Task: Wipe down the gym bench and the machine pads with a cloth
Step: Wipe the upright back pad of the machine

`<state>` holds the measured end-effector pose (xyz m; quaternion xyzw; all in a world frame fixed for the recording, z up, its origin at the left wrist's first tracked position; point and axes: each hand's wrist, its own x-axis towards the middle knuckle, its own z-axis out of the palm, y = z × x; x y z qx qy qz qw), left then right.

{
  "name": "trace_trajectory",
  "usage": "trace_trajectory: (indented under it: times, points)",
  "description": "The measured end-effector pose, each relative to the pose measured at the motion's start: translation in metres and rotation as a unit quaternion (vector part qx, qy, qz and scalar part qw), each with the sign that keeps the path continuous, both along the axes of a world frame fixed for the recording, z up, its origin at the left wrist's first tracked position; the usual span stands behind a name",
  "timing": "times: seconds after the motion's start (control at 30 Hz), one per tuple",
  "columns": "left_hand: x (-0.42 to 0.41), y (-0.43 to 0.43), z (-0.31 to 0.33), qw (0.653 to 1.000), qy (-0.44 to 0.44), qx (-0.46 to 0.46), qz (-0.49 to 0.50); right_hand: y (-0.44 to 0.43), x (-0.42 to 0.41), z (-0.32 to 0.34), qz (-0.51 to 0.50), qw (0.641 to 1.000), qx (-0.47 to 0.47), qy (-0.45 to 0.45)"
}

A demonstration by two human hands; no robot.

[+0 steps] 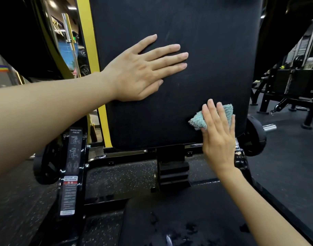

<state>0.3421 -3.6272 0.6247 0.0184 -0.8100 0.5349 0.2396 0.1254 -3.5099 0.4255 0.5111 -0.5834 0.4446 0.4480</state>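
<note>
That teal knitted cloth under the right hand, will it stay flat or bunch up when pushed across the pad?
Probably floppy: the teal knitted cloth looks bunched under the right hand. Likely light, since flat fingers alone pin it against the upright black back pad. Its nubby weave should grip rather than slide.

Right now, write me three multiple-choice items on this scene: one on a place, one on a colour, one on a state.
1. Where is the teal knitted cloth? A) lower right of the black padded backrest B) in a bucket C) on a hook
2. What colour is the metal frame bar left of the backrest? A) red B) yellow C) white
3. How is the left hand? A) fisted B) flat, fingers straight C) gripping a bottle

1A: the right hand presses it there. 2B: yellow paint shows. 3B: palm on the backrest.
</note>
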Motion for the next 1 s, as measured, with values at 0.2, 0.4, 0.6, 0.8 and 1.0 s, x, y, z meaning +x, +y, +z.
trace_trajectory:
  times: [0.2, 0.4, 0.6, 0.8, 1.0]
  points:
    - [-0.003, 0.002, -0.003, 1.000, 0.009, -0.008, 0.001, -0.016, 0.044, -0.002, 0.063, 0.996, -0.024, -0.052]
    - [-0.010, 0.006, -0.009, 1.000, 0.018, -0.015, 0.006, -0.041, 0.118, -0.006, 0.093, 0.994, 0.001, 0.057]
    - [-0.017, 0.008, -0.016, 0.999, 0.028, -0.022, 0.010, -0.031, 0.088, 0.001, 0.078, 0.990, 0.026, 0.112]
    - [-0.026, 0.013, -0.023, 0.999, 0.029, -0.019, 0.016, -0.007, 0.031, 0.010, 0.026, 0.998, 0.014, 0.052]
    - [-0.041, 0.019, -0.032, 1.000, 0.025, -0.018, 0.007, 0.018, -0.035, 0.016, -0.022, 1.000, -0.003, -0.002]
